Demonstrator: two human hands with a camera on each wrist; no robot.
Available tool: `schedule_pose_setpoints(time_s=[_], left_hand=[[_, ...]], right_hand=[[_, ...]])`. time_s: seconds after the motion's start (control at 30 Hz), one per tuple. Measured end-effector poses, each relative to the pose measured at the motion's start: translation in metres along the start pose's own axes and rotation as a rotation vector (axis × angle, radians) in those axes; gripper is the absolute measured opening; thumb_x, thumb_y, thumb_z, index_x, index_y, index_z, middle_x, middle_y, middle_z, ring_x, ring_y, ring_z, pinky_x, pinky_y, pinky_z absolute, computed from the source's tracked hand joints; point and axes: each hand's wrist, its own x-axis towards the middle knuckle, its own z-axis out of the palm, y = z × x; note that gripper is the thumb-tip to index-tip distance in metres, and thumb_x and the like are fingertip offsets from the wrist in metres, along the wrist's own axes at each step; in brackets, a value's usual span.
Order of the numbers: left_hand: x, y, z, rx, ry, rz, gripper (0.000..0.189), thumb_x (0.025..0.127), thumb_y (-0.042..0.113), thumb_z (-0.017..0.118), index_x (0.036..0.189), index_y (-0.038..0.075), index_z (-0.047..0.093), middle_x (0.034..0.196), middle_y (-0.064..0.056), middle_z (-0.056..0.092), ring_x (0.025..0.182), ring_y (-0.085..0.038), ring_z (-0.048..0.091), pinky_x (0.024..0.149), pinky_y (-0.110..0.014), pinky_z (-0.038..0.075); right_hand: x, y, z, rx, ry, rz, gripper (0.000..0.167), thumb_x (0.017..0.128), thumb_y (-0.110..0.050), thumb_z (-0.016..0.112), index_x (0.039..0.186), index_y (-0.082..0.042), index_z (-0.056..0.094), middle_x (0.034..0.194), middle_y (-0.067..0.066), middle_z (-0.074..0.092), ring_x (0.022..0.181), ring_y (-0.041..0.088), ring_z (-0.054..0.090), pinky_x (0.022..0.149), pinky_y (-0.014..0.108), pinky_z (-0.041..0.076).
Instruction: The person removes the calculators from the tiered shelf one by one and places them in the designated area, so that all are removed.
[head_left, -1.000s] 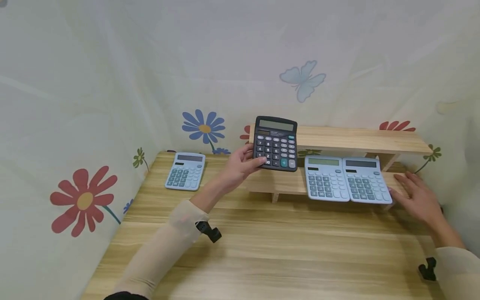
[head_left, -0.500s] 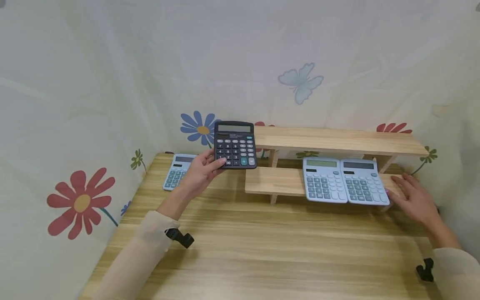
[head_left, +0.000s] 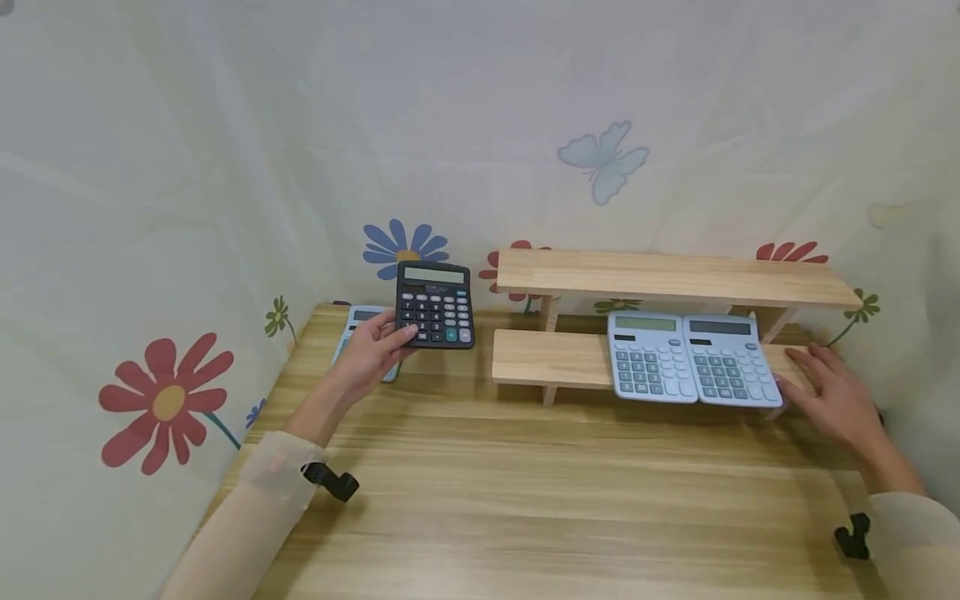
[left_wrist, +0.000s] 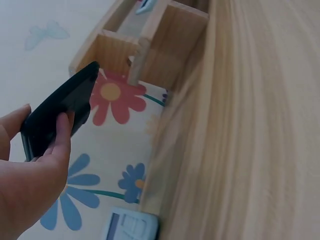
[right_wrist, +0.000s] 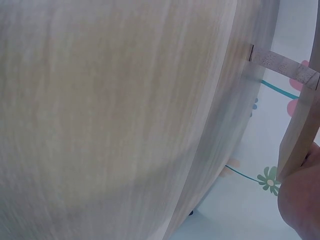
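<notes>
My left hand (head_left: 369,354) pinches a black calculator (head_left: 434,304) by its lower left corner, thumb on the keys and fingers behind. In the left wrist view the black calculator (left_wrist: 60,112) shows edge-on, raised above the table. Behind the hand lies a light blue calculator (head_left: 358,329), partly covered in the head view. On the lower tier of a wooden shelf (head_left: 551,357), two light blue calculators (head_left: 651,358) (head_left: 731,360) lean side by side. My right hand (head_left: 838,400) rests on the right end of that tier, fingers relaxed, beside the rightmost calculator.
The shelf's upper tier (head_left: 675,277) runs along the back right of the wooden table (head_left: 525,492). A flower-printed cloth (head_left: 465,125) hangs behind and at the left. A black wrist mount (head_left: 330,482) sits on the left sleeve, another (head_left: 852,536) on the right.
My left hand has carried the black calculator leftward from in front of the shelf, and slightly lower, so that it now overlaps the lone blue calculator. My right hand has stayed in place.
</notes>
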Motion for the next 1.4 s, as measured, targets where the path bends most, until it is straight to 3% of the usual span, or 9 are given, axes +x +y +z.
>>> schedule_pose_setpoints(time_s=[0.33, 0.67, 0.87, 1.07, 1.4], left_hand=[[0.006, -0.029, -0.013, 0.099, 0.021, -0.073, 0.059, 0.110, 0.007, 0.059, 0.160, -0.006, 0.031, 0.156, -0.029, 0.047, 0.122, -0.019, 0.068, 0.116, -0.047, 0.047], [0.014, -0.054, -0.013, 0.091, 0.038, -0.178, 0.065, 0.108, 0.004, 0.059, 0.162, -0.008, 0.025, 0.160, -0.029, 0.042, 0.145, -0.039, 0.048, 0.115, -0.044, 0.049], [0.017, -0.062, -0.009, 0.108, 0.010, -0.188, 0.063, 0.109, 0.005, 0.058, 0.162, -0.008, 0.026, 0.159, -0.030, 0.043, 0.145, -0.039, 0.049, 0.113, -0.042, 0.050], [0.020, -0.064, -0.008, 0.121, 0.035, -0.207, 0.063, 0.109, 0.005, 0.057, 0.163, -0.007, 0.025, 0.159, -0.029, 0.044, 0.145, -0.038, 0.049, 0.112, -0.040, 0.051], [0.023, -0.068, -0.008, 0.285, 0.076, -0.189, 0.058, 0.107, 0.001, 0.059, 0.158, -0.010, 0.034, 0.150, -0.031, 0.053, 0.135, -0.038, 0.059, 0.105, -0.041, 0.057]], right_hand=[[-0.001, 0.000, -0.001, -0.004, 0.002, 0.001, 0.073, 0.109, -0.046, 0.051, 0.157, 0.007, 0.035, 0.165, 0.041, 0.016, 0.155, 0.058, 0.008, 0.115, 0.083, 0.015], [0.000, 0.000, 0.001, -0.020, 0.010, 0.000, 0.074, 0.109, -0.047, 0.051, 0.157, 0.007, 0.036, 0.164, 0.040, 0.018, 0.155, 0.058, 0.009, 0.116, 0.082, 0.015], [0.000, -0.001, 0.001, -0.018, 0.011, -0.003, 0.074, 0.109, -0.047, 0.051, 0.157, 0.006, 0.035, 0.165, 0.040, 0.017, 0.155, 0.058, 0.009, 0.115, 0.084, 0.015], [0.001, 0.000, 0.001, -0.027, 0.008, 0.002, 0.074, 0.109, -0.048, 0.051, 0.157, 0.006, 0.036, 0.164, 0.041, 0.018, 0.154, 0.059, 0.010, 0.116, 0.083, 0.015], [0.000, 0.003, 0.001, -0.009, 0.013, -0.013, 0.074, 0.109, -0.046, 0.052, 0.157, 0.007, 0.035, 0.164, 0.041, 0.017, 0.154, 0.059, 0.010, 0.115, 0.083, 0.015]])
